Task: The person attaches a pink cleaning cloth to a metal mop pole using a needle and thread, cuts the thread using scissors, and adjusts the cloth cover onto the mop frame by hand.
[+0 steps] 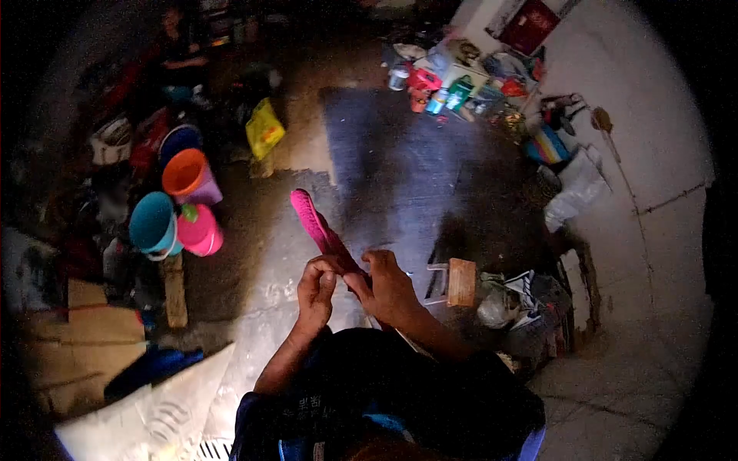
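Head view: the left hand (315,290) and right hand (388,288) pinch a long pink thing (310,219), maybe a shoe, over the floor (269,288). A pink bucket (203,232) with something green (189,213) at its rim sits by a blue bucket (151,223).

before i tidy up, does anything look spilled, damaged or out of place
The heap at the far right looks jumbled, mixed items crowded together. The floor has dark patches; stains or shadow, I can't tell. The buckets look upright.
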The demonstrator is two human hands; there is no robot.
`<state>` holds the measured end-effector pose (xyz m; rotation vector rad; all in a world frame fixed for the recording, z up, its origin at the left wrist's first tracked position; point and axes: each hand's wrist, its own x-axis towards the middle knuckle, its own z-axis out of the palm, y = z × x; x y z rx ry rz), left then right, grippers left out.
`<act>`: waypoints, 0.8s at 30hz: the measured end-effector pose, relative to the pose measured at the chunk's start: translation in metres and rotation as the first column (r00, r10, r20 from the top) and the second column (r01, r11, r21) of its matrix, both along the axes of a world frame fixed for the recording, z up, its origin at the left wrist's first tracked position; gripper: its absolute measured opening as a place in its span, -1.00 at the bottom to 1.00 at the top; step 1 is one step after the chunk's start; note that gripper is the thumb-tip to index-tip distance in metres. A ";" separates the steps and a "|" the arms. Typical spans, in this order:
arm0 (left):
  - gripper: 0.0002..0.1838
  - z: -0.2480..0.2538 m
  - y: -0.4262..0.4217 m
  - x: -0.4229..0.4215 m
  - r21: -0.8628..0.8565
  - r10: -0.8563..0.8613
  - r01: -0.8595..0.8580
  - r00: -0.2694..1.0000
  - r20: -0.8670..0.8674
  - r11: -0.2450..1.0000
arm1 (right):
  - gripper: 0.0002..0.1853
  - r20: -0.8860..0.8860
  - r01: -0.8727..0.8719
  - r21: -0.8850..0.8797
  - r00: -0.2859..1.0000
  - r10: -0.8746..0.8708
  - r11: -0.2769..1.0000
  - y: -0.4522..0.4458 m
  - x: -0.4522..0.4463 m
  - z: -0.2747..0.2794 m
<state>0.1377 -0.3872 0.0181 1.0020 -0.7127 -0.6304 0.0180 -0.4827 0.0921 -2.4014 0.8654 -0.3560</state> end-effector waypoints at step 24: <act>-0.89 -0.019 -0.434 0.067 0.219 -0.305 0.314 0.949 -0.074 0.924 | -0.37 -0.286 0.136 -0.084 0.946 -0.154 0.987 -0.384 -0.056 -0.013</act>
